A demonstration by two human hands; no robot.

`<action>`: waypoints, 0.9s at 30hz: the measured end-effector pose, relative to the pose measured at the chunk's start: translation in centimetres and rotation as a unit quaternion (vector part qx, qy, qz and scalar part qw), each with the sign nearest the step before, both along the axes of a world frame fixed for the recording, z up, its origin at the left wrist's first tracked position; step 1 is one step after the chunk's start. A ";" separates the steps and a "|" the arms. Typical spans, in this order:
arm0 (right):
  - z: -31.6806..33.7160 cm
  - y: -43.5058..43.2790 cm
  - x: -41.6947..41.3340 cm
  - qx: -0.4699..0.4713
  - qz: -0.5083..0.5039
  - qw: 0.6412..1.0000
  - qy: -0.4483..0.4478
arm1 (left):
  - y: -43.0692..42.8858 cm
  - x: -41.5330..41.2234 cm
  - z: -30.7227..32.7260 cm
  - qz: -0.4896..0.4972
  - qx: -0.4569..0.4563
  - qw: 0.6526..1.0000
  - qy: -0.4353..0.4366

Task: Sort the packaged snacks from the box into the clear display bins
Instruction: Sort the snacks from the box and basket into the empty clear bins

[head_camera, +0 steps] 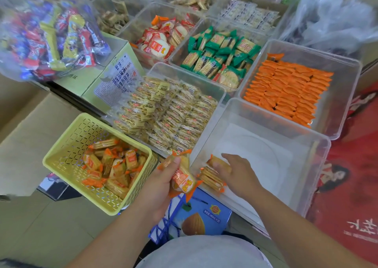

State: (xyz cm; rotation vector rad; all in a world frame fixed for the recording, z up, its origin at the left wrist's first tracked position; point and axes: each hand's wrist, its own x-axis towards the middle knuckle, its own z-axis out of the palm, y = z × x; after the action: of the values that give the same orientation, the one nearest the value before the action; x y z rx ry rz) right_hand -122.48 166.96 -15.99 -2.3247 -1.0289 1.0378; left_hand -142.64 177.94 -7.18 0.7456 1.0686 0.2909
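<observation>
- The left hand [161, 183] gripped a small stack of orange-and-clear wrapped cracker packets [183, 180], thumb on top, just outside the near-left corner of the large clear plastic bin [286, 124].
- The right hand [237, 175] was inside that bin, fingers curled over a single packet [217, 162] held against a short row of like packets [210, 178] in that corner.
- The row's long axes appeared to run along the bin's near wall.
- Remaining stock lay in the pale yellow perforated plastic basket [67, 145], left of both hands; the left hand was nearer.
- Judgement: the next packet would pass rightward over the rim.
</observation>
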 end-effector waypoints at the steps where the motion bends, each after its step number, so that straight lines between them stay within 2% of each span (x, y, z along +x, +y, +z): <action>1: 1.4 0.0 -0.4 0.046 -0.021 0.996 0.067 | 0.0 0.2 0.0 -0.003 0.009 1.000 -0.003; 4: 5.5 0.1 -2.3 0.130 -0.043 0.941 0.311 | -0.4 1.1 0.1 -0.022 0.034 0.999 -0.004; 5: 6.2 0.2 -3.0 0.144 -0.038 0.925 0.350 | -0.5 1.4 0.1 -0.030 0.040 0.999 -0.006; 8: 7.0 0.4 -4.2 0.179 -0.034 0.930 0.320 | -0.9 2.4 0.4 -0.063 0.061 0.996 -0.010; 13: 6.1 -0.3 -3.5 0.192 -0.099 0.903 0.373 | -1.4 2.7 0.1 -0.135 0.138 0.981 0.009; 15: 5.2 -0.3 -2.0 0.183 -0.152 0.908 0.344 | -1.3 2.3 -0.5 -0.171 0.212 0.957 0.096; 17: 3.5 0.0 0.1 0.152 -0.223 0.924 0.271 | -1.0 1.8 -1.2 -0.194 0.246 0.932 0.182; 20: 0.5 0.4 3.5 0.108 -0.299 0.938 0.136 | -0.9 1.2 -1.8 -0.217 0.249 0.925 0.186; 23: -2.7 1.1 5.9 0.040 -0.283 0.958 0.040 | -0.9 1.1 -2.1 -0.232 0.252 0.922 0.183; 27: -5.2 2.0 6.5 -0.072 -0.169 0.974 -0.130 | -0.4 0.8 -2.7 -0.246 0.255 0.917 0.181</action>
State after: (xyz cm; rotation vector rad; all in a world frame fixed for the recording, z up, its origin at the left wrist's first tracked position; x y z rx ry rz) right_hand -115.97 168.98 -21.14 -2.6876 -0.6231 0.7088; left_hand -141.83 177.56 -9.91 1.5544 1.1167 -0.0137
